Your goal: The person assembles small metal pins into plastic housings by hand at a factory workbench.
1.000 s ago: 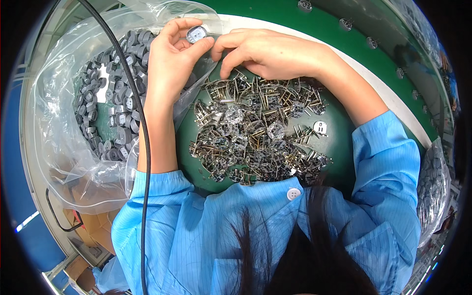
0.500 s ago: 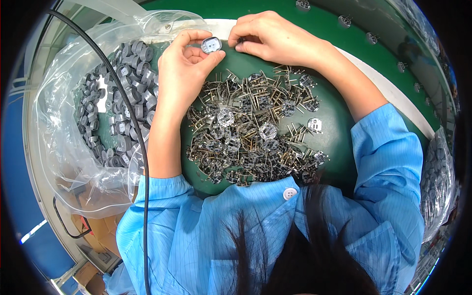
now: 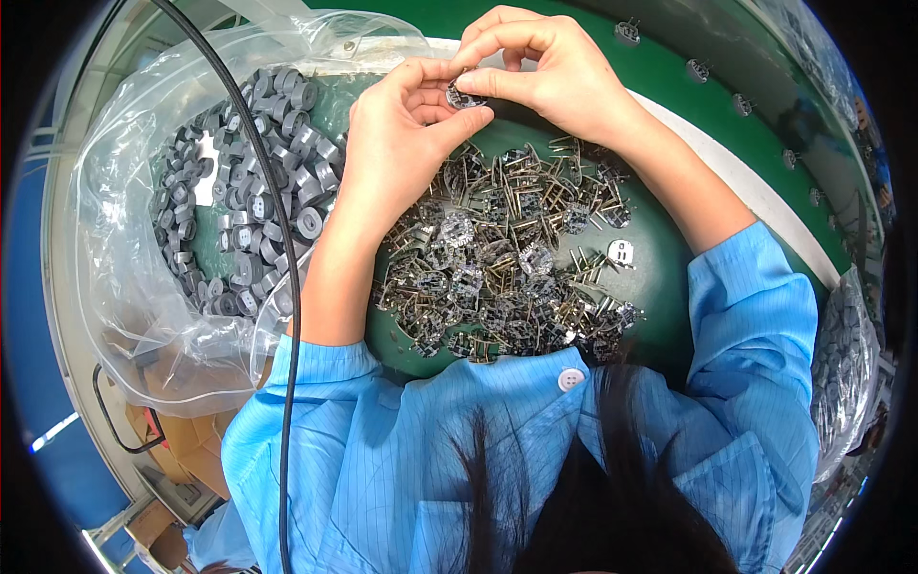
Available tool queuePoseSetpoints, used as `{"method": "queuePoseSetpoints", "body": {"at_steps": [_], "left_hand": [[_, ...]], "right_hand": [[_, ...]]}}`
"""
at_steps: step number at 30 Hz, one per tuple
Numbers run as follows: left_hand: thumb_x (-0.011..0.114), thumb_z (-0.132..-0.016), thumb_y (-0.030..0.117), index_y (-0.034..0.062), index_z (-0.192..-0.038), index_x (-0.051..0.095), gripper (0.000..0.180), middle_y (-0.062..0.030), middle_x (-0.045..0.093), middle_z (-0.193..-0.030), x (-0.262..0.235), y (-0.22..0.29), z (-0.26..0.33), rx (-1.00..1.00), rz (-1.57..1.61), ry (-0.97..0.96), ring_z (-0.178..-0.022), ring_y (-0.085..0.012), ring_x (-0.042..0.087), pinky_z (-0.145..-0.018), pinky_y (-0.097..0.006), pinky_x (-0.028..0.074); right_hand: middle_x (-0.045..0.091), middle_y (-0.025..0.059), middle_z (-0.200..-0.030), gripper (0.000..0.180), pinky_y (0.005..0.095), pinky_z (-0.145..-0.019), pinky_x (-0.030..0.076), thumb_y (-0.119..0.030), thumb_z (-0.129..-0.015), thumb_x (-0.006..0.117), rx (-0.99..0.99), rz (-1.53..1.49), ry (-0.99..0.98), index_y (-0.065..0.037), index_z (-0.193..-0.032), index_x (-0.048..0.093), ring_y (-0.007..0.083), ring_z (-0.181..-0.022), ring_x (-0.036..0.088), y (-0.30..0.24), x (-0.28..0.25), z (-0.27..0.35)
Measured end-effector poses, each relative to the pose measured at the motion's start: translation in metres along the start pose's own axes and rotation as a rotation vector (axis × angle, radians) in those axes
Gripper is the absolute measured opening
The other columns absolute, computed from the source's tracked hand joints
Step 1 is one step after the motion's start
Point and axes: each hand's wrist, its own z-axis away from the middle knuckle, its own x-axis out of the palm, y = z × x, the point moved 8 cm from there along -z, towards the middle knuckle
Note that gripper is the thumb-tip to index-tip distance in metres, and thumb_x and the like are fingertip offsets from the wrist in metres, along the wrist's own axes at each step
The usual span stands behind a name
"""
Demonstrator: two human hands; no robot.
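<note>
A small round grey plastic housing is pinched at its rim between the thumb and fingers of my left hand, above the far side of the green work surface. My right hand meets it from the right. Its thumb and forefinger close on a small round circuit board at the housing's open face, and the fingers partly cover this board. Below both hands lies a heap of circuit boards with metal pins and wires. To the left, many grey housings lie in and around an opened clear plastic bag.
A black cable hangs across the left side, in front of the bag. Beyond the white curved edge, spaced pinned parts sit on a green surface. At the right is another clear bag of grey parts. Cardboard stands lower left.
My left hand has moved right with the housing, and my right hand has come to meet it. The circuit board in my right fingers is now at the housing. The view has shifted slightly.
</note>
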Motion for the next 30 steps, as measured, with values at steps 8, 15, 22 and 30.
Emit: {"method": "queuePoseSetpoints", "body": {"at_steps": [8,15,22,30], "left_hand": [[0.079,-0.072,0.004,-0.0053,-0.106,0.063,0.039,-0.0051,0.066,-0.077,-0.002,0.005,0.001,0.040,-0.160,0.026,-0.068,-0.0074,0.063,-0.063,-0.022,0.052],[0.079,-0.073,0.003,-0.0052,-0.102,0.064,0.033,-0.0056,0.066,-0.083,-0.001,0.001,-0.001,0.034,-0.096,0.052,-0.069,-0.0075,0.063,-0.064,-0.021,0.053],[0.079,-0.070,-0.004,0.0000,-0.100,0.064,0.034,-0.0105,0.051,-0.113,0.006,0.017,0.004,0.217,-0.174,0.039,-0.080,-0.0106,0.064,-0.067,-0.021,0.057],[0.071,-0.076,-0.002,0.0013,-0.108,0.059,0.035,-0.0154,0.057,-0.111,0.011,0.034,0.010,0.287,-0.326,0.070,-0.090,-0.0231,0.066,-0.081,-0.033,0.055]], "right_hand": [[0.064,0.0126,-0.089,0.011,0.0359,-0.072,0.049,-0.008,-0.078,0.066,-0.189,0.325,-0.005,0.000,-0.086,0.067,0.0291,-0.087,0.058,-0.031,-0.002,0.002],[0.063,0.0168,-0.098,0.024,0.0331,-0.071,0.050,-0.009,-0.077,0.067,-0.236,0.398,0.056,0.001,-0.099,0.064,0.0285,-0.082,0.062,-0.042,-0.003,0.004],[0.065,0.0050,-0.097,0.031,0.0242,-0.068,0.052,-0.006,-0.077,0.068,0.283,-0.009,-0.205,-0.001,-0.107,0.062,0.0087,-0.086,0.059,0.018,0.008,0.003],[0.068,0.0115,-0.077,0.024,0.0280,-0.067,0.052,-0.011,-0.077,0.073,0.252,0.256,0.148,0.007,-0.092,0.066,0.0153,-0.069,0.064,0.043,-0.053,-0.017]]}}
